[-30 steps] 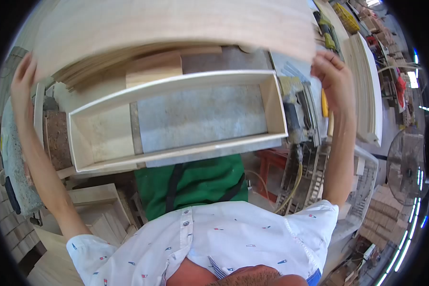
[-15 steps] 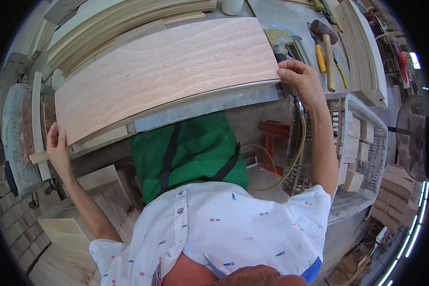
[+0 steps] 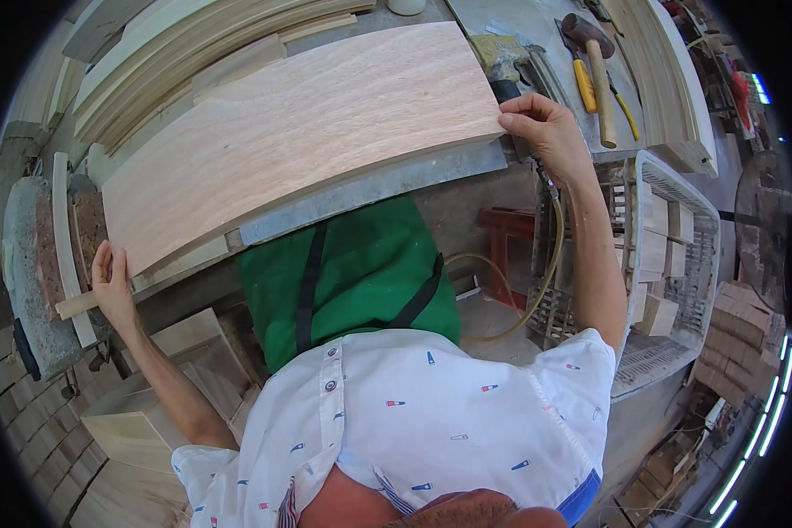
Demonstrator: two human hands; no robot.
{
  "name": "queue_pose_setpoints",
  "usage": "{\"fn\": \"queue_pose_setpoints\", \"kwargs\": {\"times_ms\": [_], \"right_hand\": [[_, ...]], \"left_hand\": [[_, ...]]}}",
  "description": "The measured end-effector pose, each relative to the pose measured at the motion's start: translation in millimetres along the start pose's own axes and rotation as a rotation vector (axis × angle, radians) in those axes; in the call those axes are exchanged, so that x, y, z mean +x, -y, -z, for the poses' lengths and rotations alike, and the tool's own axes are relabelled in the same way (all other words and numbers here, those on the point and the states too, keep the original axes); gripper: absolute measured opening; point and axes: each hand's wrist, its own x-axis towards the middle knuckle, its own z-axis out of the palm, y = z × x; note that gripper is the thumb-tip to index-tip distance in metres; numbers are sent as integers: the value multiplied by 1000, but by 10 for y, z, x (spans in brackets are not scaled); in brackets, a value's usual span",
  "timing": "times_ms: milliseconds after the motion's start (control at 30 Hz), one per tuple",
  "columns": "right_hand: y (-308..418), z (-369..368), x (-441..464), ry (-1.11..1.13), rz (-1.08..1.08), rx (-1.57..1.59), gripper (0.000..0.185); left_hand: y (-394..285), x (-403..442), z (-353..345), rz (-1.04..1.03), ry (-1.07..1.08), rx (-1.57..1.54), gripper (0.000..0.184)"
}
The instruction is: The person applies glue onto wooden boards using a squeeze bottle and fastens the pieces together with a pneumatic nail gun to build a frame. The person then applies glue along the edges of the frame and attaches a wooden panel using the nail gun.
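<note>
A long, thin wooden panel [image 3: 308, 132] with pale pinkish grain spans the workbench in front of me. At its near left corner, my left hand [image 3: 114, 286] pinches the edge between thumb and fingers. My right hand [image 3: 550, 136] grips the near right corner, thumb along the edge and fingers bent over it. Below the panel's front edge runs a grey metal strip [image 3: 370, 198]. A narrow wood strip [image 3: 77, 305] sticks out beside my left hand. What lies under the panel is mostly hidden.
Stacked boards [image 3: 211, 66] lie behind the panel. On the right are a mallet [image 3: 600, 84], a yellow-handled tool [image 3: 583, 86] and more boards [image 3: 656, 79]. A plastic crate [image 3: 713, 255] with wood blocks stands at my right, near a hose [image 3: 554, 264]. A stone block [image 3: 40, 264] sits left.
The panel's front edge has come down closer to what is beneath it, and the gap there has narrowed. Both hands keep their hold at the corners. The view has shifted slightly.
</note>
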Motion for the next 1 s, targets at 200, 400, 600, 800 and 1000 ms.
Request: {"fn": "queue_pose_setpoints", "kwargs": {"times_ms": [200,400,600,800,1000], "right_hand": [[51,-14,-52,-8,5,-12,20],[24,-20,-44,-18,16,-26,21],[2,-27,-34,-29,25,-17,21],[-25,-36,-19,-60,61,-52,17],[-70,-43,-3,-58,68,-13,17]], "left_hand": [[-7,-14,3,4,-9,33,48],[-8,-43,-34,16,-41,25,46],[18,-48,-35,7,-41,14,44],[28,-53,-47,2,-45,-24,43],[16,-76,-68,8,-54,-19,41]]}}
